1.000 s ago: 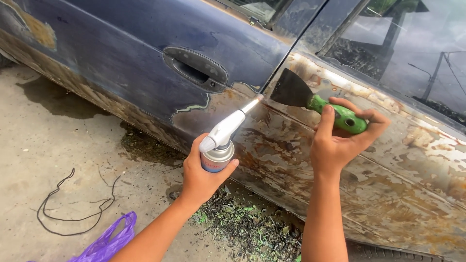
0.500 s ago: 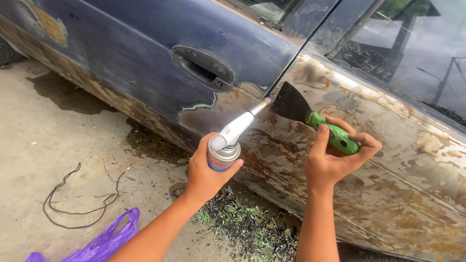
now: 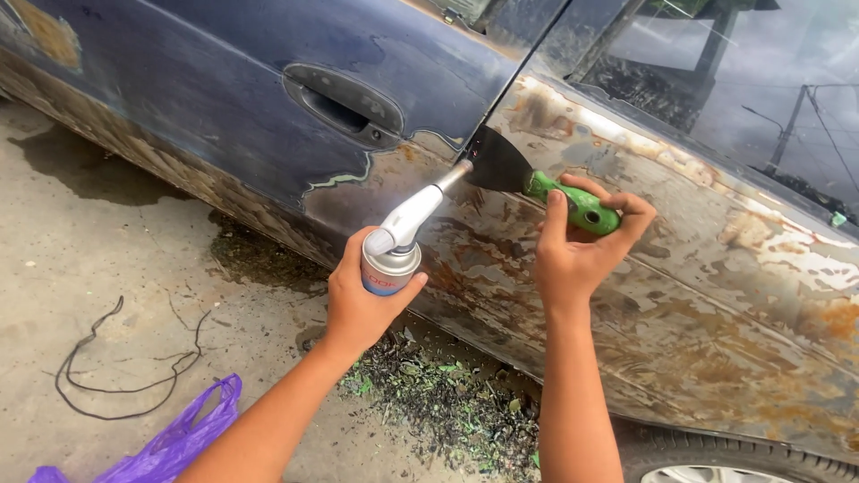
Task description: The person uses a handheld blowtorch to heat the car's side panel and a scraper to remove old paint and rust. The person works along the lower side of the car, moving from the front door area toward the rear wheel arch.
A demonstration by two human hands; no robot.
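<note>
The left hand (image 3: pixel 358 300) has its fingers wrapped around a small gas torch canister (image 3: pixel 390 266), whose white nozzle (image 3: pixel 420 207) points up at the car body. The right hand (image 3: pixel 577 250) grips the green handle of a scraper (image 3: pixel 537 183), whose dark blade rests against the panel just beside the nozzle tip. Around them, the dark blue car door (image 3: pixel 224 98) shows stripped, rusty metal beneath its handle (image 3: pixel 344 103). The canister carries a pale label with a red band. Below, paint flakes (image 3: pixel 447 402) litter the concrete ground (image 3: pixel 98 259), with a black wire (image 3: pixel 125 358) and a purple plastic bag (image 3: pixel 170 443) nearby.
</note>
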